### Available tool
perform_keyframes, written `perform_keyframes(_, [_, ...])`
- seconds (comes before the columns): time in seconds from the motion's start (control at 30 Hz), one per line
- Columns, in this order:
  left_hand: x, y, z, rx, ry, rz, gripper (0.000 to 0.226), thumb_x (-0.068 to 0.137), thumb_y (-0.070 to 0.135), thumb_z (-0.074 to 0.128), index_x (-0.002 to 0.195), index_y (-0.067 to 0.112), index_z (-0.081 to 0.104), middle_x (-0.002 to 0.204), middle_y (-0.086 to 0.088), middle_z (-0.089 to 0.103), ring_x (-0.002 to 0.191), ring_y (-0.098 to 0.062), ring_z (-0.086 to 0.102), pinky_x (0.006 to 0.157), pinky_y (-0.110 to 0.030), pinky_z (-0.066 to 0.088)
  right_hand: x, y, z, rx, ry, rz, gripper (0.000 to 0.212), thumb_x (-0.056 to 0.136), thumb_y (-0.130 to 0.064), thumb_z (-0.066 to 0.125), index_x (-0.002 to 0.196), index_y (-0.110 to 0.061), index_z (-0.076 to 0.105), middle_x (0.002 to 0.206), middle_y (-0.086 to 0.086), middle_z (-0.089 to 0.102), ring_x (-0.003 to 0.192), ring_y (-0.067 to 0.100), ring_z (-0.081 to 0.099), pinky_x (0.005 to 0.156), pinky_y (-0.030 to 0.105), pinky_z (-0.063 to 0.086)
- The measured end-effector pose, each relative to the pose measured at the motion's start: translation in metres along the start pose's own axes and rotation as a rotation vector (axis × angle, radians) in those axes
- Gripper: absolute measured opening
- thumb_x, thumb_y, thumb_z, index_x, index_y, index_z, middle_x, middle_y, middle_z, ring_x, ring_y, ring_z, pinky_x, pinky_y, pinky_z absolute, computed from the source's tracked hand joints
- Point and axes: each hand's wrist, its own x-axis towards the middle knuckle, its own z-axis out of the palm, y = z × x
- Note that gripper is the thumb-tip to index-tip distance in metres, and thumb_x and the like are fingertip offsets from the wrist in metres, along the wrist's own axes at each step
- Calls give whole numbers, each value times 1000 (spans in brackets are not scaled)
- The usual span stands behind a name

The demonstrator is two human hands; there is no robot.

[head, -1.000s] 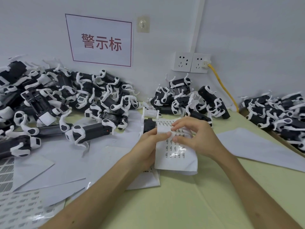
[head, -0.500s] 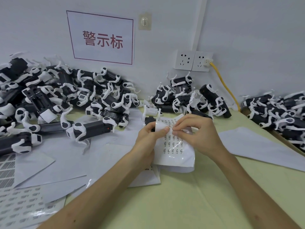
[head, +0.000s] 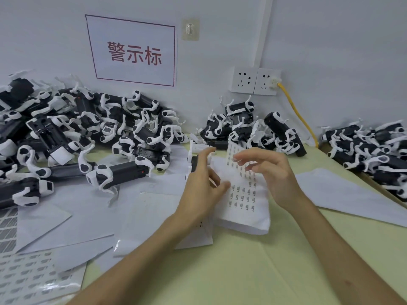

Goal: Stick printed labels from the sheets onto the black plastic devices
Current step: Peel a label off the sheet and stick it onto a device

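Right hand (head: 271, 172) opened above one label sheet (head: 244, 201), grip released; left hand (head: 201, 186) grip unclear.

Curled white label sheet (head: 244, 194), half raised, black-and-white devices (head: 279, 126) heaped behind

On the pale wall (head: 341, 51) we see a white sign (head: 132, 51) with a thin red border and three red Chinese characters, and just to its right a small clear adhesive hook (head: 190, 29). Further right we find a white cable trunking (head: 263, 29) running down to two white sockets (head: 255, 80) set side by side; a plug (head: 274, 81) sits in the right one, and its yellow cable (head: 301, 115) slopes down to the right. Below we see the yellow-green table (head: 242, 271).
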Motion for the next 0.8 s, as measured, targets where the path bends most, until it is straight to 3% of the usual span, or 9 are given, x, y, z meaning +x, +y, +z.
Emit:
perform_keyframes(0.07, [0, 1, 0, 96, 38, 106, 51, 91, 17, 73, 134, 32, 49, 59, 11, 51, 54, -5, 48, 59, -19, 41, 1, 1, -1, 69, 6, 12, 42, 70, -6, 49, 97, -15, 80, 105, 12, 74, 98, 24, 62, 86, 29, 47])
perform_keyframes(0.13, [3, 3, -4, -18, 24, 103, 26, 95, 20, 70, 120, 27, 65, 51, 11, 41, 50, -7, 38, 56, -20, 33, 1, 1, -2, 126, 2, 31, 44, 71, -7, 48, 100, -14, 80, 109, 11, 74, 99, 23, 60, 87, 31, 47])
perform_keyframes(0.2, [5, 6, -6, -193, -44, 54, 17, 99, 22, 66, 114, 26, 73, 52, 5, 39, 51, -12, 36, 53, -22, 33, 1, 0, -3, 148, -14, 48, 45, 71, -8, 48, 101, -16, 81, 114, 10, 73, 103, 24, 59, 88, 32, 46])
perform_keyframes(0.3, [4, 12, -7, -393, -102, -7, 16, 101, 19, 62, 109, 25, 75, 53, 4, 45, 48, -10, 41, 50, -19, 39, 1, 3, -1, 144, -48, 48, 45, 71, -7, 50, 103, -17, 81, 121, 12, 70, 115, 33, 57, 92, 32, 44])
perform_keyframes(0.4, [3, 13, -8, -435, -95, -24, 14, 102, 20, 61, 103, 22, 75, 51, 7, 48, 47, -8, 43, 50, -18, 40, 1, 7, 1, 70, -60, 41, 47, 72, -8, 53, 108, -22, 80, 123, 7, 70, 121, 36, 57, 93, 33, 43])
perform_keyframes(0.57, [3, 12, -8, -418, -10, 1, 12, 99, 19, 64, 91, 18, 74, 53, 4, 50, 45, -8, 44, 49, -18, 39, 1, 11, 0, 23, -95, 63, 44, 72, -21, 61, 113, -26, 78, 125, 1, 70, 114, 27, 59, 93, 36, 45])
perform_keyframes(0.67, [3, 13, -8, -394, 8, 35, 15, 99, 16, 64, 89, 14, 73, 52, 2, 49, 46, -8, 43, 49, -17, 39, 1, 8, 4, -25, -66, 42, 38, 79, -14, 61, 108, -28, 80, 121, -3, 72, 109, 18, 63, 93, 27, 48])
perform_keyframes(0.8, [1, 11, -6, -252, 13, 79, 17, 100, 18, 64, 83, 18, 67, 52, 4, 49, 49, -13, 45, 53, -26, 40, -2, 10, 10, -402, 110, -45, 32, 91, 1, 65, 108, -23, 78, 115, -9, 72, 99, 11, 65, 86, 27, 51])
